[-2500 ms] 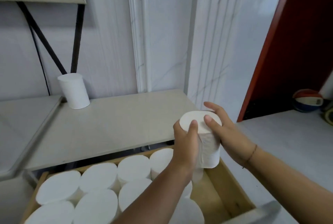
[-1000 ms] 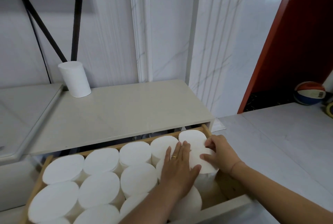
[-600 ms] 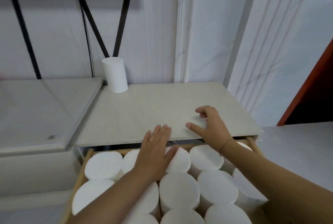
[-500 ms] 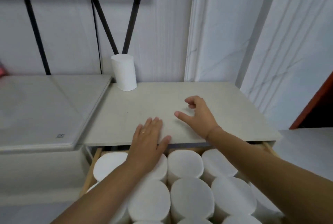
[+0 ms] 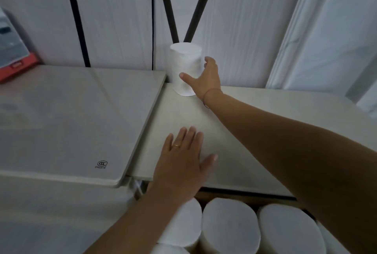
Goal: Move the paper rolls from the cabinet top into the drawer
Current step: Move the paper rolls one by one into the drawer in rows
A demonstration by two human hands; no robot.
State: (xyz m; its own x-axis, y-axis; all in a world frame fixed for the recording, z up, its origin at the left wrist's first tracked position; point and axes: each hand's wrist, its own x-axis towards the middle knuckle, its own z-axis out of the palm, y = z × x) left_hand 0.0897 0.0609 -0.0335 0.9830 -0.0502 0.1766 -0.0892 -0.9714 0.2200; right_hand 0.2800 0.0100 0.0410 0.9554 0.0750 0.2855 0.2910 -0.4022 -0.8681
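One white paper roll (image 5: 183, 64) stands upright at the back left corner of the beige cabinet top (image 5: 255, 131), against the wall. My right hand (image 5: 206, 78) reaches it with the arm stretched out; the thumb lies on the roll's front and the fingers curl round its right side. My left hand (image 5: 181, 164) rests flat on the cabinet top near its front edge, fingers straight, a ring on one finger. Below that edge the drawer (image 5: 234, 197) stands pulled out, packed with several upright white rolls (image 5: 230, 229).
A slightly higher grey top (image 5: 71, 121) adjoins the cabinet on the left, with a red and grey box (image 5: 12, 49) at its far left. Black struts (image 5: 169, 8) and a cable run down the white wall behind the roll.
My right hand went from the middle of the cabinet top to the back and closed round the standing roll. My left hand slid a little forward on the top. The view moved closer and left.
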